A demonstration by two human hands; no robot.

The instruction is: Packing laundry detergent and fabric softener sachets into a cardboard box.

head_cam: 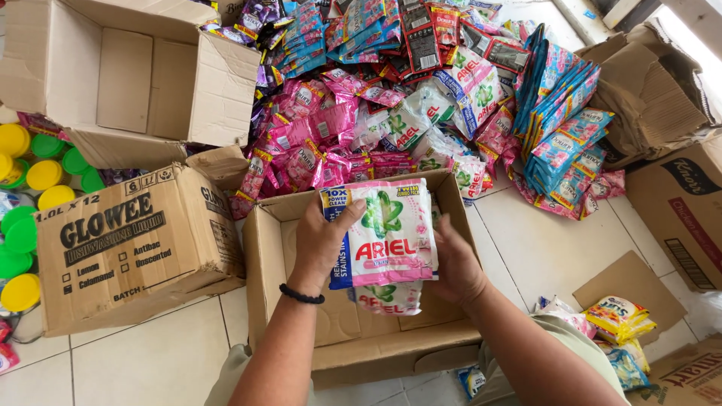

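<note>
Sachets everywhere, and one white-and-pink packet held over an open box.

The tiled floor [556, 248] is taken up by a big heap of sachets [421, 90], pink, blue, red and white, spilled loose between cartons as if tipped out for sorting. A large empty carton [135, 75] lies open at the top left; below it a printed carton [128, 248] stands closed, with yellow and green bottle caps [30, 180] crowded beside it. Nearest the person, a shallow open box [353, 331] sits between their knees, close enough to reach without leaning. Inside it lies a white packet [391, 298]. Just above that, the detergent packet [387, 233] is held flat, face up: the left hand [323, 240] grips its left edge, thumb on top, and the right hand [455, 263] clasps its right edge.
</note>
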